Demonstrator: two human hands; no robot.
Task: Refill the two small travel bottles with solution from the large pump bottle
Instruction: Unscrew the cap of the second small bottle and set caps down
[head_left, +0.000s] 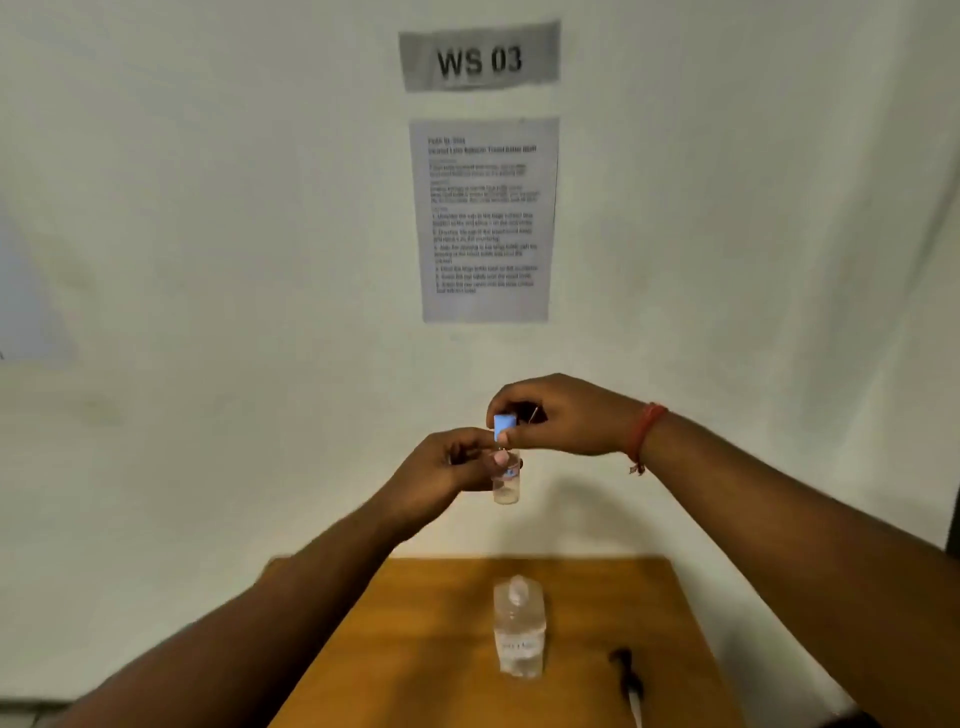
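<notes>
The small clear plastic travel bottle is held upright in mid-air, well above the tabletop, its long axis vertical. The left hand grips its body; the right hand, directly above, pinches its light blue cap. Below stands the large clear bottle with its black pump head lying beside it. Behind them, a white wall bears printed notices.

Wooden table; clear large bottle upright mid-table; black pump head lying to its right.
</notes>
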